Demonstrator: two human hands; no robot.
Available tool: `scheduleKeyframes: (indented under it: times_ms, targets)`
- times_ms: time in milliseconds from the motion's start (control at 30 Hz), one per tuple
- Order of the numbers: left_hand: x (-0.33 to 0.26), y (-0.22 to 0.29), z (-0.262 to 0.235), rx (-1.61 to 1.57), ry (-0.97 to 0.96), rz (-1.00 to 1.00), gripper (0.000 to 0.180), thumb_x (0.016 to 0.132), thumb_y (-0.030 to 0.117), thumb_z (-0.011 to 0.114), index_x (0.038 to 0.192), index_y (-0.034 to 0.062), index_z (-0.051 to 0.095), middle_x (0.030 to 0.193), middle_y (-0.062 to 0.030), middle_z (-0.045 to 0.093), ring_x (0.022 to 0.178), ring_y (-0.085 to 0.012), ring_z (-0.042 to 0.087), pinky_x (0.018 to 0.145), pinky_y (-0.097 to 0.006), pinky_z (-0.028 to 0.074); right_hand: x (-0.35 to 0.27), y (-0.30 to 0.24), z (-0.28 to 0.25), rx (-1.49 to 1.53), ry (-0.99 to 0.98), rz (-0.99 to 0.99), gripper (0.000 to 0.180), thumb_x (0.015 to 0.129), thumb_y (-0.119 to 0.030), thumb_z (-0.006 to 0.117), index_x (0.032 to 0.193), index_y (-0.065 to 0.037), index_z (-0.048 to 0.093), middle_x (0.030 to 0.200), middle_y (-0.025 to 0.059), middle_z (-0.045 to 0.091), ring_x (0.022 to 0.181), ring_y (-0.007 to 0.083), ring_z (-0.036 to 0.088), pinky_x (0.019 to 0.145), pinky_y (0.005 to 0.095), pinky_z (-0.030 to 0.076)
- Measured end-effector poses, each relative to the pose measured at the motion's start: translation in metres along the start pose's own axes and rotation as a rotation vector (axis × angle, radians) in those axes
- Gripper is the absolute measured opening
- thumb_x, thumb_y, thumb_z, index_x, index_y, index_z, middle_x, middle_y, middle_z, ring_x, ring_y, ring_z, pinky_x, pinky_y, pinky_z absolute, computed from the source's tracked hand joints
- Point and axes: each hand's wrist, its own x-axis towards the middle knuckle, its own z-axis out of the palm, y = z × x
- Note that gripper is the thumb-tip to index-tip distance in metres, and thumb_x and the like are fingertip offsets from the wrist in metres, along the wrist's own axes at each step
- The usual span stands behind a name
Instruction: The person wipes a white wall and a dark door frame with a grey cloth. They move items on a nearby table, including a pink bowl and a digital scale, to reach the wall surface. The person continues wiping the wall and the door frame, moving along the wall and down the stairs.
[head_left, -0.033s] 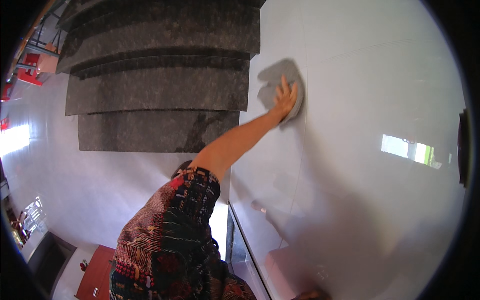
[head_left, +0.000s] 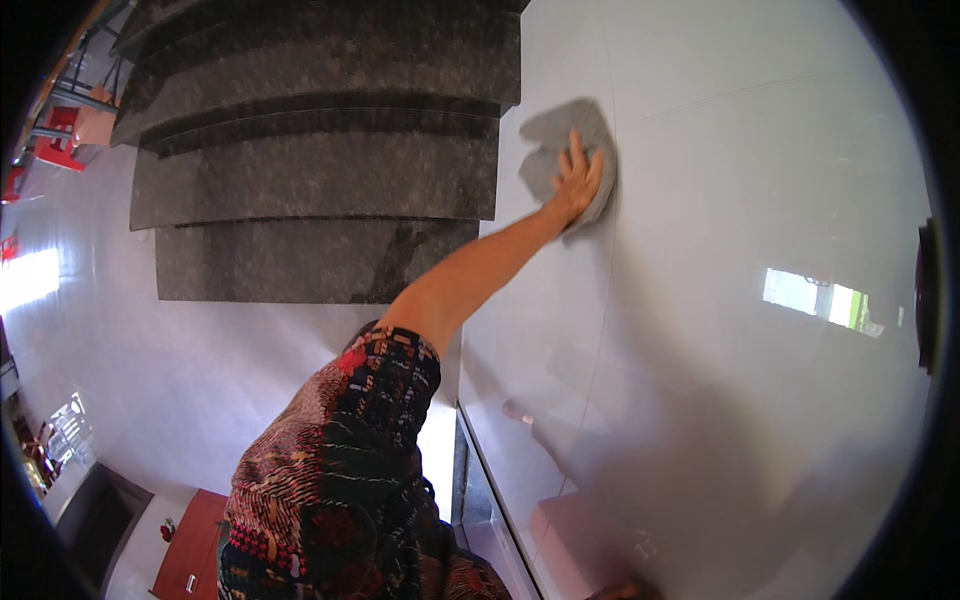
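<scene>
My left arm (head_left: 490,275), in a patterned short sleeve (head_left: 385,400), reaches up and to the right. At its end, my left hand (head_left: 577,188) lies on a grey cloth (head_left: 565,125), pressing it against a glossy pale tiled wall (head_left: 720,180). The fingers are spread over the cloth, and its loose upper left part hangs in folds beyond them. Palm and wall trap the cloth between them. A grout line runs just right of it. My right hand does not show.
Dark stone steps (head_left: 320,170) rise to the left of the cloth, their ends near the wall. A red stool (head_left: 60,140) stands far left. A red cabinet (head_left: 190,545) is at lower left. Window light reflects in the wall, and a dark object (head_left: 927,295) sits at the right rim.
My left hand and the grey cloth have slid slightly up and to the right along the wall. The surroundings look the same.
</scene>
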Motion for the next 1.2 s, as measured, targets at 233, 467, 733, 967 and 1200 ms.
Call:
scheduleKeyframes:
  times_ms: [233,467,733,967,1200]
  targets:
    - [0.02,-0.012,-0.009,-0.282,0.106,0.05,0.07,0.096,0.054,0.025,0.148,0.0284,-0.013,0.155,-0.0169,0.005,0.144,-0.0336,-0.002,0.11,-0.057,0.003,-0.005,0.009,0.003,0.111,0.036,-0.057,0.075,0.083,-0.078,0.022,0.065,-0.011,0.051,0.087,0.0091,0.052,0.076,0.0213,0.046,0.067,0.0333,0.038]
    - [-0.064,-0.128,0.08,-0.369,0.151,-0.169,0.064,0.098,0.049,0.025,0.149,0.0298,-0.008,0.156,-0.007,0.006,0.144,-0.0291,-0.003,0.11,-0.058,0.003,-0.001,0.01,-0.003,0.161,-0.019,-0.049,0.079,0.083,-0.078,0.023,0.068,-0.01,0.06,0.081,0.0068,0.055,0.074,0.0204,0.048,0.07,0.0352,0.035]
    - [-0.23,-0.19,0.174,0.125,-0.102,-0.347,0.055,0.095,0.011,0.03,0.147,0.0204,0.015,0.154,-0.0151,-0.009,0.139,-0.0361,0.013,0.101,-0.052,0.029,-0.001,0.009,-0.009,0.346,-0.053,-0.008,0.056,0.092,-0.06,0.039,0.066,-0.016,0.062,0.078,0.001,0.06,0.076,0.0207,0.053,0.075,0.0372,0.032]
    - [-0.34,-0.061,0.184,-0.377,-0.03,-0.284,0.07,0.096,0.038,0.035,0.15,0.0181,-0.005,0.152,-0.0214,0.008,0.136,-0.0436,0.014,0.109,-0.055,0.009,-0.024,0.043,-0.007,0.446,-0.183,-0.156,0.016,0.082,-0.023,0.055,0.086,-0.009,0.063,0.097,0.0057,0.063,0.093,0.0266,0.056,0.082,0.0389,0.029]
    - [-0.324,0.072,0.116,-0.178,0.01,0.365,0.079,0.092,0.031,0.041,0.149,0.0149,-0.012,0.151,-0.0251,0.004,0.133,-0.0551,0.006,0.108,-0.06,0.005,-0.003,0.03,-0.019,0.527,-0.146,-0.09,0.012,0.081,-0.019,0.05,0.076,-0.011,0.057,0.08,0.0012,0.06,0.083,0.0221,0.055,0.079,0.0381,0.028]
